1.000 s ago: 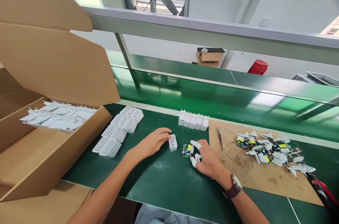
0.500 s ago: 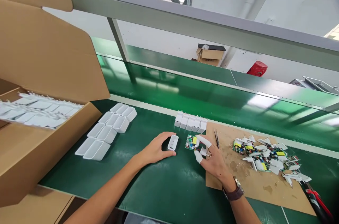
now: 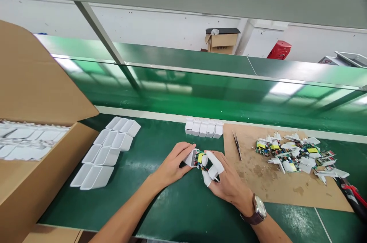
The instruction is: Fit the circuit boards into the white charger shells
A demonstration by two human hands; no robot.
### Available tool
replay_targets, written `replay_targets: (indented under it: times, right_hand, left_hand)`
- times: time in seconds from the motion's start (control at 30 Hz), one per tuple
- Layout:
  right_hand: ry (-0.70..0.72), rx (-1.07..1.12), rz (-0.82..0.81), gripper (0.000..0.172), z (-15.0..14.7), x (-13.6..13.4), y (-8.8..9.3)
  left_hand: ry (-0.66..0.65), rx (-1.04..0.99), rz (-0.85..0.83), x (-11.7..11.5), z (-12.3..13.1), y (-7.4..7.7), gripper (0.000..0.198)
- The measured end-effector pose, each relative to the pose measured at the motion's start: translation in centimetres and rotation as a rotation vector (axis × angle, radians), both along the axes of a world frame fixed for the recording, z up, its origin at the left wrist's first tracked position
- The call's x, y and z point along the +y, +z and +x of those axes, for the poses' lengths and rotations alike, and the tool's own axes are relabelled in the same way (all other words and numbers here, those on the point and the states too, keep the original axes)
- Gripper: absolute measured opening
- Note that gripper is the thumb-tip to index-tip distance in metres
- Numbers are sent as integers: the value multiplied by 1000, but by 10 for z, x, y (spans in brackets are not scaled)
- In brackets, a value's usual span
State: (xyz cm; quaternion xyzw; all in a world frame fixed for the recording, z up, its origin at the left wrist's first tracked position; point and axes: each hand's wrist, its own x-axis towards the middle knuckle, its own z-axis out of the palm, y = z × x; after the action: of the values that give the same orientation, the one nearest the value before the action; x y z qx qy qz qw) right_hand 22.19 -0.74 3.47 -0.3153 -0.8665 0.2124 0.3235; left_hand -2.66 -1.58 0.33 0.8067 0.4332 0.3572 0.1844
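Note:
Between thumb and fingers, my left hand [image 3: 174, 164] grips a white plastic charger housing [image 3: 189, 157], its opening turned to the right. My right hand [image 3: 225, 178], with white finger cots on thumb and forefinger, pinches a circuit board [image 3: 200, 159] with a yellow-wrapped part and a white plug piece at its right end. The board's left end is at the mouth of the housing; how far inside it reaches is hard to see. Rows of open white housings [image 3: 99, 155] stand to the left. Several closed white chargers [image 3: 203, 127] are lined up behind my hands.
A brown cardboard sheet [image 3: 252, 189] on the right bears tweezers [image 3: 237, 145] and a pile of circuit boards with white plug pieces [image 3: 295, 153]. Red-handled pliers [image 3: 354, 193] lie at the far right. At the left stands an open carton [image 3: 57, 174] of white parts.
The housing has turned from showing its slotted end to opening rightward. My right hand has brought the board left, up to the housing's mouth. The head view has tilted downward.

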Motion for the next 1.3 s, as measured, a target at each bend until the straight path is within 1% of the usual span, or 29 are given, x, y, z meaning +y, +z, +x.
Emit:
replay_targets:
  times: [0.17,0.27,0.47,0.6,0.77,1.0,1.3]
  right_hand:
    - [-28,-35,39,74,-3,-2,6]
    - [-29,-63,47,76,-5,-2,9]
    - [-32,-102,57,85,-7,-2,5]
    - [-24,-96,71,88,-8,-1,4]
    - [-16,-102,38,86,-7,-1,4]
    - [-14,-100,35,85,-6,0,0]
    - [-18,-111,72,85,-7,-1,7]
  left_hand:
    - [-6,24,38,1,1,0,67]
    - [-16,25,61,1,1,-1,67]
    - [-17,15,81,0,2,2,64]
    - [-24,15,74,0,3,1,63]
    - [-13,2,64,-1,4,0,60]
    - [-11,2,62,-1,5,6,57]
    - [-15,12,53,-1,6,10,57]
